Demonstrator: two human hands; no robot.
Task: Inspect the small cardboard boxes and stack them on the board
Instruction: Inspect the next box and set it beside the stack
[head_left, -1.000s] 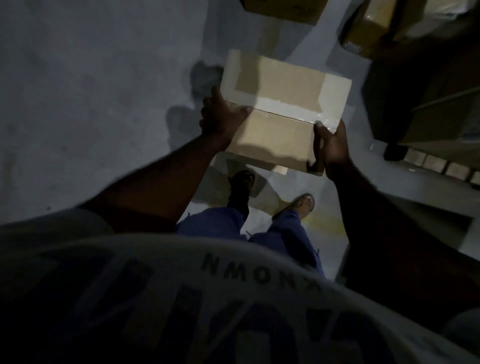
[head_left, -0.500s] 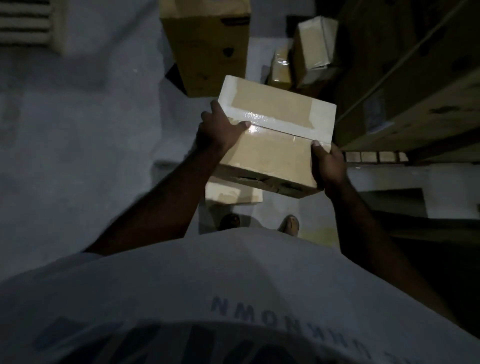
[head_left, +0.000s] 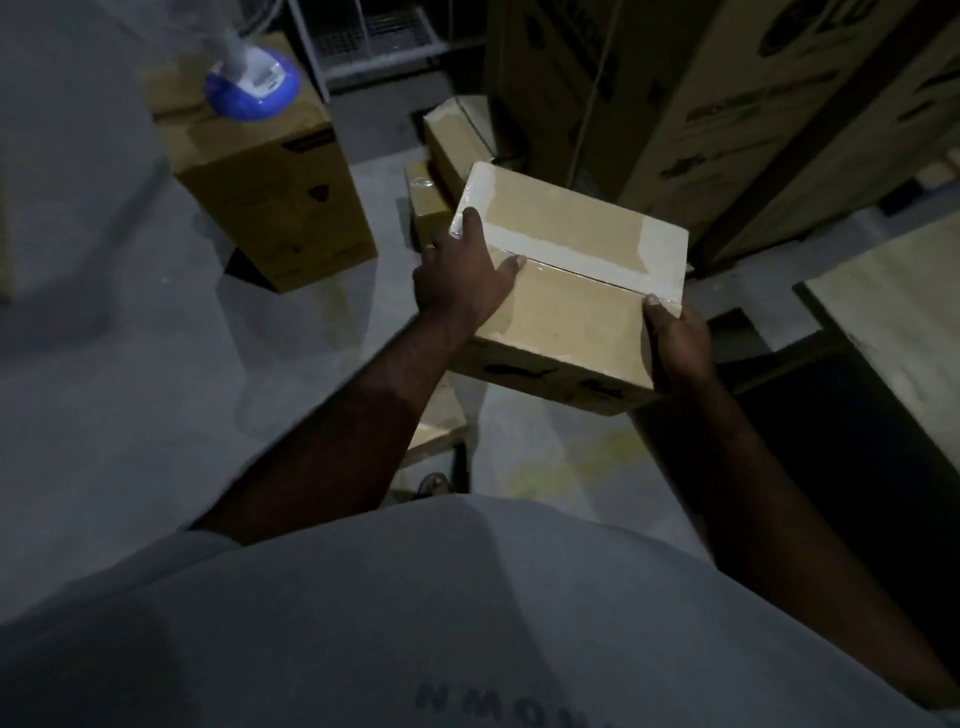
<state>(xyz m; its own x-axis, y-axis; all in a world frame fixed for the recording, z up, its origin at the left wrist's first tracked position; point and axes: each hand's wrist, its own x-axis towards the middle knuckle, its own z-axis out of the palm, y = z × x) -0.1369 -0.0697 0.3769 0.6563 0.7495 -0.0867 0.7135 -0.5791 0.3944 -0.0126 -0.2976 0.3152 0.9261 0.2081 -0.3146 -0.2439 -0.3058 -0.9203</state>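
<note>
Gripping the taped cardboard box (head_left: 571, 301) at opposite ends, the fingers (head_left: 470, 222) of the left hand (head_left: 457, 280) curl over its left edge while the right hand (head_left: 675, 338) clasps the near-right corner, holding it tilted in the air above the floor (head_left: 156, 389). Both thumbs (head_left: 513, 265) bear on glossy tape (head_left: 571, 257), so a slip could drop it. The pale panel to the right, likely the board (head_left: 893, 312), lies well apart, and poor light may spoil the placement.

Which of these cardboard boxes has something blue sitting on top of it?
The tall brown box standing on the floor at left: a blue-and-white object sits on its top. The held taped box bears nothing.
</note>
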